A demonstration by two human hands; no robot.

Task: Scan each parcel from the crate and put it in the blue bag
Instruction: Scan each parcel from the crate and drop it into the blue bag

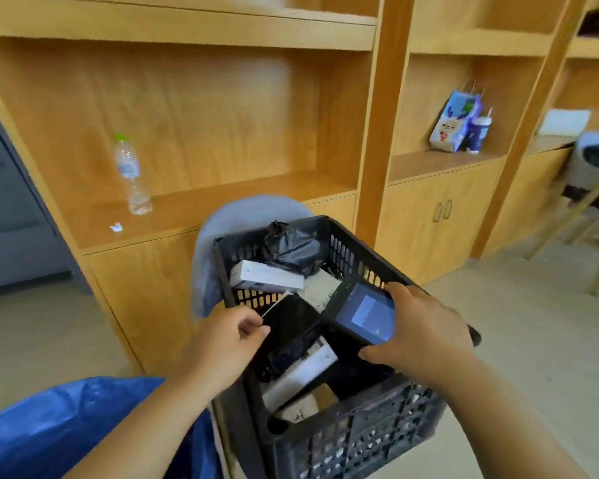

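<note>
Scanning under way: left hand (pixel 229 344) grip pinches black parcel (pixel 291 324) edge in crate (pixel 360 440); right hand (pixel 426 335) grip wraps scanner (pixel 363 311). Several parcels remain; blue bag (pixel 49 420), 7 o'clock, contents unseen.

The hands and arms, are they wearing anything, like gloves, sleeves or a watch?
No. The left hand and the right hand are bare, with no gloves or rings showing. The left forearm and the right forearm are bare too: no sleeves, watch or bracelet in view.
</note>
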